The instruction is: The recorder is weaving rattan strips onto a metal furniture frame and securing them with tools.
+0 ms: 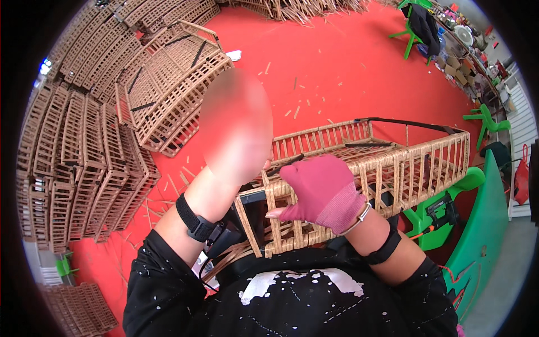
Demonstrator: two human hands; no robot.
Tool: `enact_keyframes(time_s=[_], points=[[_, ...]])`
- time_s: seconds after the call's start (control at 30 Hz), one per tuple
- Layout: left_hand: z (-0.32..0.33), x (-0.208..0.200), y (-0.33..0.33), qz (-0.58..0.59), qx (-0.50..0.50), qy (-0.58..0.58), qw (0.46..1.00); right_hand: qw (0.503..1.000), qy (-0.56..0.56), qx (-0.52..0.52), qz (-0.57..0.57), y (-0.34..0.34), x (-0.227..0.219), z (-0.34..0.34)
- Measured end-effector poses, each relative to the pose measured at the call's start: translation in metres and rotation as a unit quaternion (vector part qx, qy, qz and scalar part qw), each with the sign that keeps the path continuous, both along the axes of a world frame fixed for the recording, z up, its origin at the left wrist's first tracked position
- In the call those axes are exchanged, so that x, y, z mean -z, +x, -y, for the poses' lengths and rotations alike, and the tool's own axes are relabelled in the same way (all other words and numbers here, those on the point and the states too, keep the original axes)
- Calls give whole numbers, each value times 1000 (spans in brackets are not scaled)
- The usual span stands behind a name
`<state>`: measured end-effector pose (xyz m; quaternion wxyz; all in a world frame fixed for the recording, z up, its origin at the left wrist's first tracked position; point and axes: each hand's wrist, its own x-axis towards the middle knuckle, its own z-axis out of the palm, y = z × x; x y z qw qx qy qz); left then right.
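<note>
A long woven rattan frame basket (pixel 393 163) with a dark metal rim lies across my lap, its near end against my chest. My right hand (pixel 321 191), in a dark pink fingerless glove, rests on the basket's near top edge, thumb pointing left against the wicker. My left hand (pixel 236 132) is raised in front of the basket's left end; it is blurred, so whether it holds anything cannot be told. Black straps wrap both wrists.
Stacks of similar wicker frames (pixel 84 151) fill the left side, with one loose frame (pixel 168 84) on the red floor. Cane offcuts litter the floor. Green plastic chairs (pixel 483 121) and a green table (pixel 483 236) with a power tool (pixel 443 208) stand at the right.
</note>
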<state>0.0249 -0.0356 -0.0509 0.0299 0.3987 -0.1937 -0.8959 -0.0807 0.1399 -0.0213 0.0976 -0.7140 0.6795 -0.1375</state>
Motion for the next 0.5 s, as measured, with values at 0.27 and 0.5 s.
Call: enact_keyframes(time_s=[0.27,0.5], points=[[5,19,8,-8,24,28,999,999,-52,2,11,1,8,-4],[8,33,8,-25,29,46,998,997,-72,-17,3,4,5,-1]])
